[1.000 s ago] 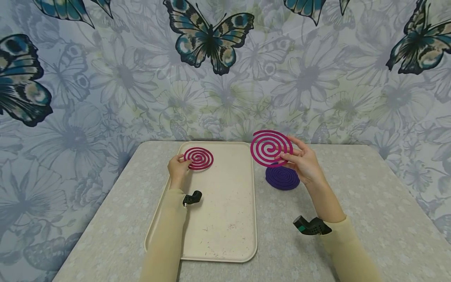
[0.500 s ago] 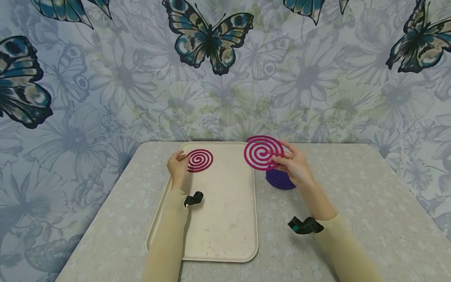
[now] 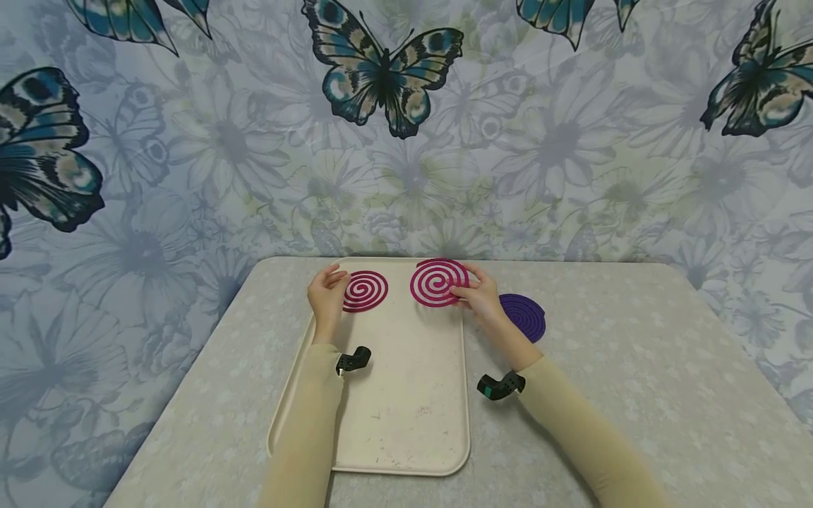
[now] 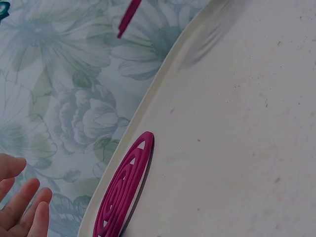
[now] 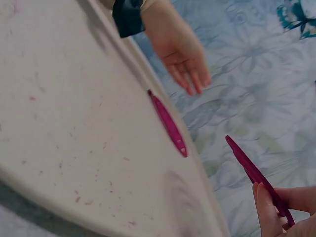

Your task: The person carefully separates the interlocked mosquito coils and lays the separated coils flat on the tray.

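One magenta mosquito coil [image 3: 363,290] lies flat on the far left part of the cream tray [image 3: 400,395]. Beside it is my left hand [image 3: 327,305], fingers loose and holding nothing; the left wrist view shows them apart from that coil [image 4: 121,192]. My right hand [image 3: 488,300] pinches a second magenta mosquito coil [image 3: 437,283] by its right side, thumb on the near face. This coil is tilted over the tray's far right corner. In the right wrist view the held coil [image 5: 251,168] appears edge-on, above the tray.
Right of the tray, a dark purple coil [image 3: 524,319] lies on the table [image 3: 603,339], partly hidden by my right hand and wrist. Small reddish crumbs are scattered on the tray's near part. A butterfly-patterned wall [image 3: 406,190] stands behind the table.
My right hand has carried its coil left and lower, from beside the tray to over it. My left hand has let go of the other coil, which now lies on the tray.
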Motion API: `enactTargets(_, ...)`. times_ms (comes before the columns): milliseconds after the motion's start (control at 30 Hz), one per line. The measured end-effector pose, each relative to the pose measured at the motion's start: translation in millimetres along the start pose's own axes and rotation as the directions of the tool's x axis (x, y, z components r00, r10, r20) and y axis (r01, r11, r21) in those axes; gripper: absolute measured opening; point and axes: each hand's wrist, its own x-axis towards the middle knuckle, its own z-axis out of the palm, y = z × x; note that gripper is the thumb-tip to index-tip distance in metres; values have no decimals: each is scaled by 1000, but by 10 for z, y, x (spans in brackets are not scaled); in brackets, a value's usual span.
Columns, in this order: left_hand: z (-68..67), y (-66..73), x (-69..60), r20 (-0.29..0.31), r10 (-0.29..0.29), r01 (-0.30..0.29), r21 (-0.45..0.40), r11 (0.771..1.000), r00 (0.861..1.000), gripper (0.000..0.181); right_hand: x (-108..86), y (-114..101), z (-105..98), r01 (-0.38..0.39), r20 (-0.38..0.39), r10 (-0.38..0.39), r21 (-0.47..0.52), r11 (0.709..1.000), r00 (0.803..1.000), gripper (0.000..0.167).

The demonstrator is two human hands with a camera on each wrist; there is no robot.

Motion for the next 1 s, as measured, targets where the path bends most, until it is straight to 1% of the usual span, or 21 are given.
enactTargets(200,51,20,-16,1,4,-4,3,1000,1000,29,279,187,125,-72,-35,70,-55,996,997,66)
enactTargets(267,62,12,-19,2,9,-9,8,1000,1000,29,340,242,151,-85,-44,82,-73,994,996,66)
enactTargets(367,65,-16,-24,2,18,-18,21,1000,1000,28,396,307,176,-93,-33,90,-91,992,995,65)
enactTargets(500,73,-41,-32,5,27,-28,49,998,1000,27,429,337,203,-93,-17,92,-86,992,996,69)
enactTargets(567,84,-39,-37,5,29,-29,58,998,1000,26,439,329,216,-92,-22,91,-93,991,996,70)
enactTargets(733,90,-30,-45,4,34,-34,74,997,999,26,444,300,234,-93,-49,86,-154,984,995,65)
enactTargets(867,70,-14,-46,4,39,-39,102,994,999,26,399,245,233,-85,-46,78,-198,977,996,64)
enactTargets(933,61,-9,-47,4,43,-43,113,993,999,25,363,210,222,-77,-35,72,-192,978,997,64)
enactTargets(1000,58,-8,-47,7,44,-45,115,992,999,25,329,184,198,-62,-23,59,-163,985,998,64)
